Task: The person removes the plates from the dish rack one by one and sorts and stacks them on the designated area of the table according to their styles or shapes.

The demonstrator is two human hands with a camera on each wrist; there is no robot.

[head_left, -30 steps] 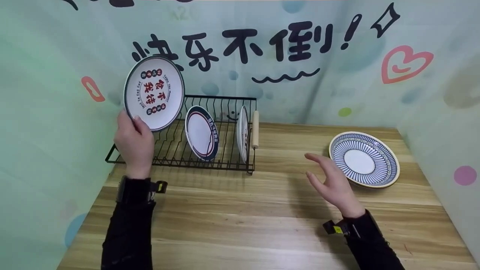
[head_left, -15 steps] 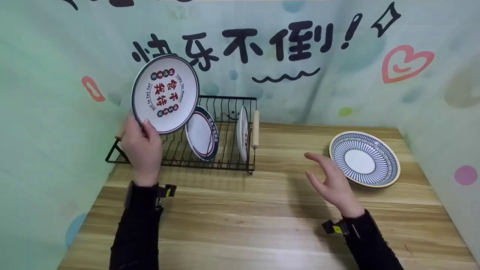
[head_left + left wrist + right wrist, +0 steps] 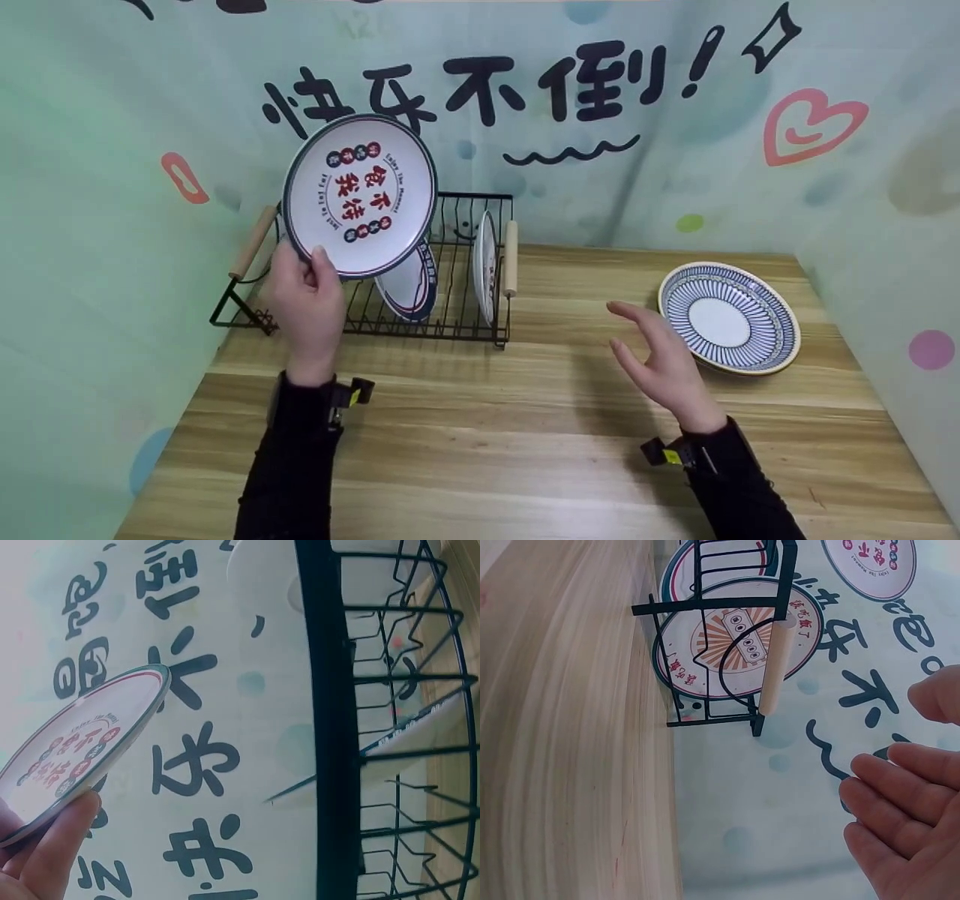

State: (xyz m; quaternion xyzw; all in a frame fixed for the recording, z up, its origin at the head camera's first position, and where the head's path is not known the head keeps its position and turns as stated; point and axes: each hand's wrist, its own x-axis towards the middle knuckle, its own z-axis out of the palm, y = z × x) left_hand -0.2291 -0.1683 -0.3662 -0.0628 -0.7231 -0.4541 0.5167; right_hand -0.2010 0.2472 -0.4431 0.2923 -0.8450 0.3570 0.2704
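Note:
My left hand (image 3: 309, 315) pinches a white plate (image 3: 360, 199) by its lower left edge, thumb on the face. The plate has a dark rim and red and black lettering, and is held up above a black wire dish rack (image 3: 457, 330). It overlaps a dark-rimmed plate (image 3: 409, 289) that leans in the rack's middle. A further plate (image 3: 486, 270) stands upright at the rack's right end. My right hand (image 3: 671, 367) hovers over the table with fingers apart, holding nothing; in the right wrist view its fingers (image 3: 900, 795) are extended.
A blue and white striped bowl-like plate (image 3: 720, 322) lies on the wooden table (image 3: 480, 450) beside my right hand. Wooden handles (image 3: 511, 259) sit at both ends of the rack. A printed cloth (image 3: 570, 180) hangs behind and along the sides.
My left hand has moved right and slightly down with the plate, which now covers much of the plate in the rack's middle. My right hand has stayed nearly still.

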